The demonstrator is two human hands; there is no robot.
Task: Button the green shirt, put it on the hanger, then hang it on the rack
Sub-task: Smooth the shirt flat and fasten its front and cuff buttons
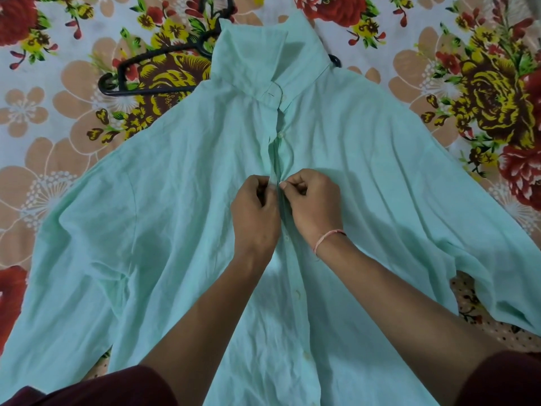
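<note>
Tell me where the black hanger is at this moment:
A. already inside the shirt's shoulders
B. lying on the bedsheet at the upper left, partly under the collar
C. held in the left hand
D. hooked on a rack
B: the black hanger lies flat on the floral bedsheet, its right part hidden under the collar of the green shirt, while the left hand and right hand both pinch the shirt's front placket.
</note>
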